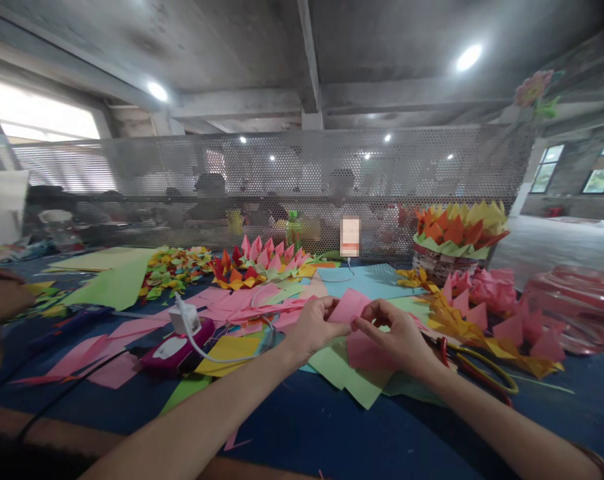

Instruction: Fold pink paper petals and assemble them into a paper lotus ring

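Between both hands, above the table's middle, is a small piece of pink paper point(349, 307). My left hand point(315, 327) pinches its left side, thumb below and fingers behind. At the right lower corner, the fingertips of my right hand point(395, 333) close on the same paper. Under the hands lie green paper sheets point(355, 380) and another pink sheet point(369, 352). A pair of scissors point(475, 373) with red and yellow handles rests by my right wrist. Yellow paper point(229, 353) lies left of my left forearm.
A magenta power strip point(177, 347) with a white charger and cables sits left. Folded paper petals point(267, 257) stand behind; a basket of paper points point(457, 240) and a pink plastic jar point(572, 307) are right. Another person's hand point(5, 297) shows far left. A perforated metal screen point(272, 167) rises behind.
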Demonstrator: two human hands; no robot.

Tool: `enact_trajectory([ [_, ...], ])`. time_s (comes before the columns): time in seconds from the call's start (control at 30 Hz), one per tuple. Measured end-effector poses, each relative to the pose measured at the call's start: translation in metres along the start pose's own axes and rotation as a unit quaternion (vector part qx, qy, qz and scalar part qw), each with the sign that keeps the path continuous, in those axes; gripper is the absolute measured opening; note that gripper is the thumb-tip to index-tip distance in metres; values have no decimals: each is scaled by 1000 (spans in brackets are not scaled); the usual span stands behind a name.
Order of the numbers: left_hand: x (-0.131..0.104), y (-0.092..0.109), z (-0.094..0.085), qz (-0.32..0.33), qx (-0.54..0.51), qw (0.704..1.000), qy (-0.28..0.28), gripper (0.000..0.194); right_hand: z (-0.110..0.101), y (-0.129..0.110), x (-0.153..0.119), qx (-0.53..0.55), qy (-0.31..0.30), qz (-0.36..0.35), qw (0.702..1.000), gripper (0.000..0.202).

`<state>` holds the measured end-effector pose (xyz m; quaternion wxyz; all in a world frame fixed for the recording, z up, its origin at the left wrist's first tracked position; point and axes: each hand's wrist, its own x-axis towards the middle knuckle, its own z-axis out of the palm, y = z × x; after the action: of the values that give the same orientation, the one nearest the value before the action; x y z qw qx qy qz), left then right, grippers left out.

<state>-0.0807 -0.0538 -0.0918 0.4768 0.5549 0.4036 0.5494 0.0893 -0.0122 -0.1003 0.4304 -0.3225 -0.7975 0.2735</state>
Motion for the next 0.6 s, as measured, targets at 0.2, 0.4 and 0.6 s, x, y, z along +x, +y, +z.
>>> enact_trajectory([
  [0.2, -2, 4, 0, 7, 3, 1000, -8, 44, 3, 3, 0, 65, 2, 24, 998, 24],
  [0.4, -3, 6, 1, -5, 3, 1000, 0, 41, 1, 3, -1, 76, 6, 42, 996, 28],
  [0.6, -6, 6, 4, -77, -38, 996, 2, 45, 2, 2, -2, 90, 21, 24, 995, 28],
])
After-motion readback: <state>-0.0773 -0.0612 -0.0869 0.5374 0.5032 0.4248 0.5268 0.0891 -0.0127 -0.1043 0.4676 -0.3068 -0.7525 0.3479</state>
